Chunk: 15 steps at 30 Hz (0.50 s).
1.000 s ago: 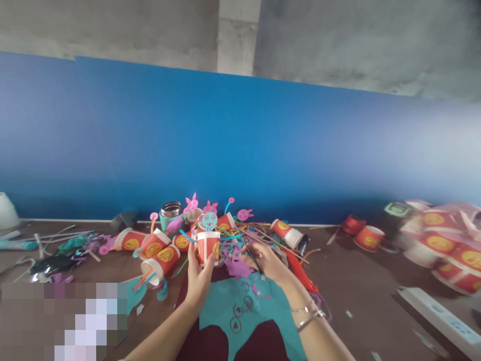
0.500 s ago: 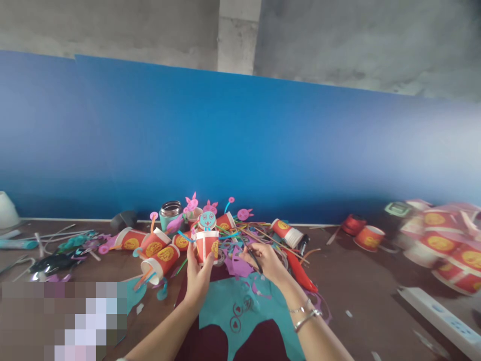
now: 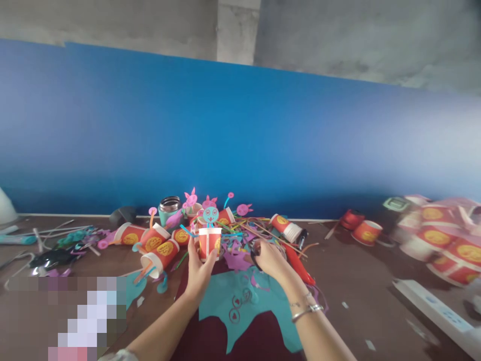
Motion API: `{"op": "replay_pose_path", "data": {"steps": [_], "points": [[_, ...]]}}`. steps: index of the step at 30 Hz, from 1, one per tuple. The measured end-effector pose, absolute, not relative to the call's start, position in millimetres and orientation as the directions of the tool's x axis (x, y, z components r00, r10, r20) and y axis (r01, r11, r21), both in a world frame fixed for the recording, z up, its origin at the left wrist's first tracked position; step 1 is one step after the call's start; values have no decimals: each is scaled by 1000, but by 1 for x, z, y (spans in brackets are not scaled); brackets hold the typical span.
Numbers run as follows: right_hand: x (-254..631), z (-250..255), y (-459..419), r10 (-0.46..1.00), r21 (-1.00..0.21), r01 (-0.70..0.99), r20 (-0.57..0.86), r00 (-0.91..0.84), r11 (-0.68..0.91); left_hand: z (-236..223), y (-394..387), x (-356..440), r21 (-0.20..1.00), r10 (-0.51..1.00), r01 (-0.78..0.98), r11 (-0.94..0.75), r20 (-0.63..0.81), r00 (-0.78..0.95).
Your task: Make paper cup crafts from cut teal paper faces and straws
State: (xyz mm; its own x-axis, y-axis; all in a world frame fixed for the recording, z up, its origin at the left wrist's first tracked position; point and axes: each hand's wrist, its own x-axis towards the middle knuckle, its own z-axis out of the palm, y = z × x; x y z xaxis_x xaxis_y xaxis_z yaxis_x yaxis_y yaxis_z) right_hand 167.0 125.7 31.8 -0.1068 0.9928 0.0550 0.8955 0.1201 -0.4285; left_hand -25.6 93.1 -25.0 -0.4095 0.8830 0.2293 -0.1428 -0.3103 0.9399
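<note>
My left hand (image 3: 201,268) is wrapped round a red and white paper cup (image 3: 209,241) with a yellow emblem, held upright. From the cup's top rises a blue paper face (image 3: 211,215) with drawn eyes and mouth, and thin blue arms stick out at its sides. My right hand (image 3: 268,258) is closed on dark-handled scissors (image 3: 256,250), mostly hidden by the fingers. Below both hands lies a cut sheet of teal paper (image 3: 214,296) with small drawn circles, over a dark maroon surface. Purple paper scraps (image 3: 236,258) lie between the hands.
Several decorated paper cups (image 3: 161,255) lie on their sides at left. A teal metal jar (image 3: 170,208) stands behind them. Stacked cups (image 3: 288,228) and a red tube (image 3: 300,265) are right of centre. Far right are a cup pile (image 3: 438,238) and a white power strip (image 3: 432,306).
My right hand has turned, with its back now more toward me and the scissors more hidden. The cup in my left hand has moved slightly right, and its blue face now sits lower against the pink pieces.
</note>
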Motion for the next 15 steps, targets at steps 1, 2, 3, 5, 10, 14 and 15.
{"op": "replay_pose_path", "data": {"steps": [1,2,3,5,10,14,15], "points": [[167,32,124,995,-338,936,17,-101,101,-24,92,-25,939,889,-140,-313,238,-390],[166,32,123,995,-272,958,-20,-100,90,-23,91,-24,938,895,-138,-317,247,-372],[165,31,122,994,-229,970,-48,-95,82,-22,89,-23,938,899,-134,-320,255,-356],[162,28,120,995,-194,979,-64,-71,57,-22,87,-21,941,905,-119,-316,261,-336],[156,21,118,998,-165,985,-36,-57,51,-21,84,-20,975,917,-50,-218,187,-351],[156,19,119,998,-230,972,-34,-60,50,-12,78,-19,989,938,-60,-133,106,-331],[157,18,121,997,-258,965,-53,-63,47,-9,76,-18,990,944,-88,-114,80,-319]]}}
